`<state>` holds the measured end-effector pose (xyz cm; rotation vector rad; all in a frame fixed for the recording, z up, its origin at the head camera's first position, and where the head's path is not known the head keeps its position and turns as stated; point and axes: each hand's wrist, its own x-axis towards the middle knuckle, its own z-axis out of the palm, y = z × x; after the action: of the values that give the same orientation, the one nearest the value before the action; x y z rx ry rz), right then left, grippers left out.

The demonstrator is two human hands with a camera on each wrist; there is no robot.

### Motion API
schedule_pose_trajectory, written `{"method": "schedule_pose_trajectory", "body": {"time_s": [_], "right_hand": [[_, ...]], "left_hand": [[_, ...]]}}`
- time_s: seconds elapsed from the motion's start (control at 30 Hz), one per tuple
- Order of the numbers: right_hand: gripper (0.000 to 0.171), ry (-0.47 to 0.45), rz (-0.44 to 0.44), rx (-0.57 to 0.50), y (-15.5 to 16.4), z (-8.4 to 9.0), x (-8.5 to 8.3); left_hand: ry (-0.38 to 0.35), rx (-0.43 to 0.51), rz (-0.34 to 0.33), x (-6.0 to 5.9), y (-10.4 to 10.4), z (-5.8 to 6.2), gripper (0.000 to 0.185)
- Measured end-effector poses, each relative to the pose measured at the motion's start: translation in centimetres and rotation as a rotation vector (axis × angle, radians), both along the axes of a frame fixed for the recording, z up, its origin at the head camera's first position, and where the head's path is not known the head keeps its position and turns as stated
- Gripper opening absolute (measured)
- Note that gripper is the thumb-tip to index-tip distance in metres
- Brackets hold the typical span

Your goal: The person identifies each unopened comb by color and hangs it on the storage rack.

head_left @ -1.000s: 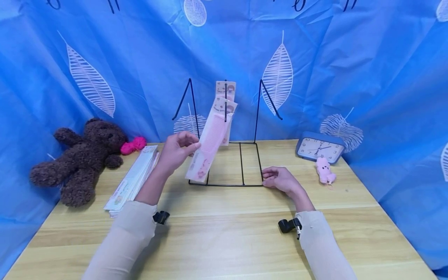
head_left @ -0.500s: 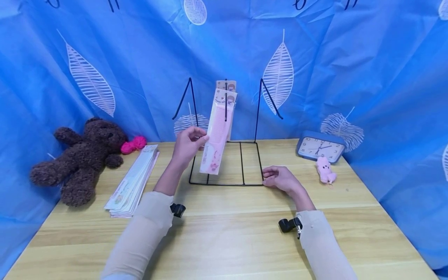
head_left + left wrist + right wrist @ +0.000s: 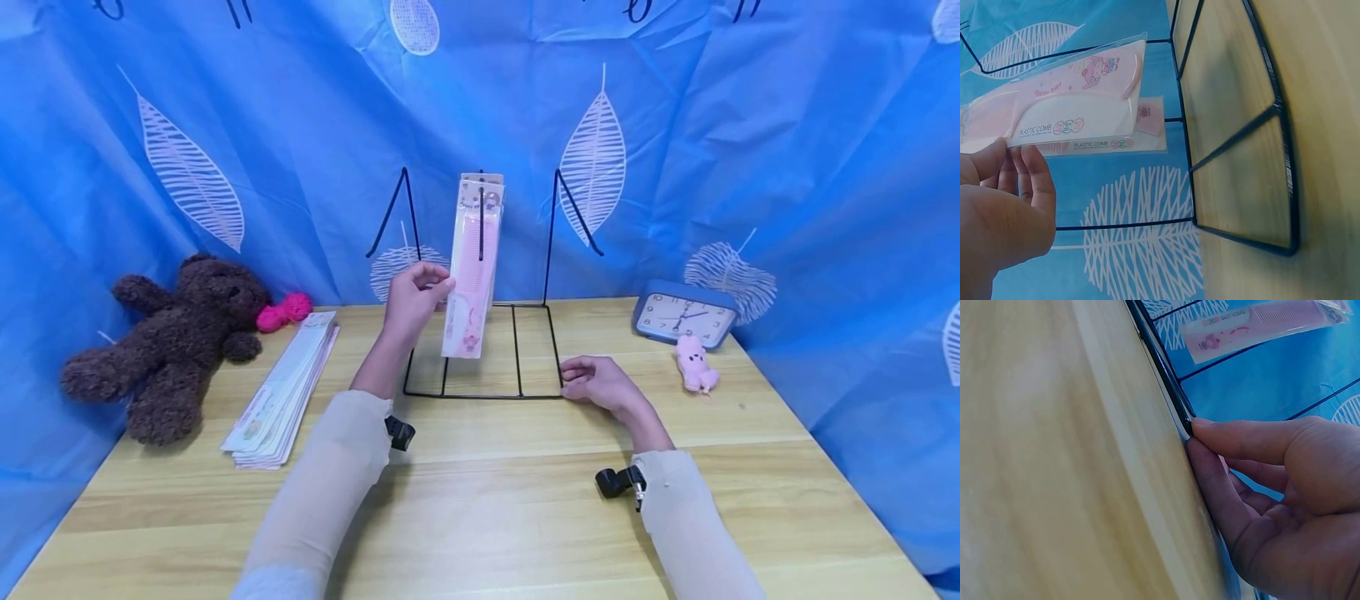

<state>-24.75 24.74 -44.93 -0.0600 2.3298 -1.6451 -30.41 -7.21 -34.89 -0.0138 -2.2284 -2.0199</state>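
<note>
One comb (image 3: 469, 279) has scooted farther back and hangs straighter now, my left grip (image 3: 411, 302) pinching its edge, right grip (image 3: 602, 386) still pinching the rack (image 3: 487, 397).

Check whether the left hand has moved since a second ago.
Yes: the left hand has moved rightward and higher against the rack, head view.

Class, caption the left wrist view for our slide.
Left hand pinches a clear-packaged pink plastic comb at a black wire rack.
</note>
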Motion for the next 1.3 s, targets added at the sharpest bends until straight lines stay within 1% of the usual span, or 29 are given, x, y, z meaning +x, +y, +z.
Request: {"method": "schedule_pose_trajectory", "body": {"time_s": [0.13, 0.27, 0.37, 0.53, 0.67, 0.8, 1.03, 1.17, 1.3], "right_hand": [[0.055, 0.009, -0.005, 0.02, -0.1, 0.1, 0.1], [0.055, 0.017, 0.001, 0.021, -0.1, 0.1, 0.2], [0.056, 0.021, 0.01, 0.012, -0.1, 0.2, 0.2], [0.057, 0.025, 0.011, 0.006, -0.2, 0.4, 0.3], [0.057, 0.02, 0.005, 0.006, -0.2, 0.5, 0.3], [0.057, 0.016, 0.005, 0.007, -0.2, 0.4, 0.4], [0.057, 0.021, 0.01, 0.011, -0.2, 0.3, 0.3], [0.057, 0.019, 0.0, 0.007, -0.1, 0.4, 0.3], [0.058, 0.009, 0.002, -0.002, -0.2, 0.5, 0.3]], "left_hand": [[-0.036, 0.021, -0.002, -0.4, 0.2, 0.5, 0.011], [-0.068, 0.05, -0.014, -0.9, 0.3, 0.6, 0.011], [-0.076, 0.069, -0.033, -1.4, 0.3, 0.6, 0.011], [-0.089, 0.065, -0.057, -2.0, 0.3, 0.7, 0.012], [-0.102, 0.067, -0.054, -2.1, 0.4, 0.8, 0.014], [-0.092, 0.077, -0.051, -2.1, 0.2, 0.5, 0.014], [-0.052, 0.094, -0.077, -1.9, -1.4, -0.5, 0.017], [-0.057, 0.111, -0.09, -1.4, -2.8, -0.9, 0.02], [-0.072, 0.149, -0.069, -1.1, -4.6, -1.2, 0.016]]}}
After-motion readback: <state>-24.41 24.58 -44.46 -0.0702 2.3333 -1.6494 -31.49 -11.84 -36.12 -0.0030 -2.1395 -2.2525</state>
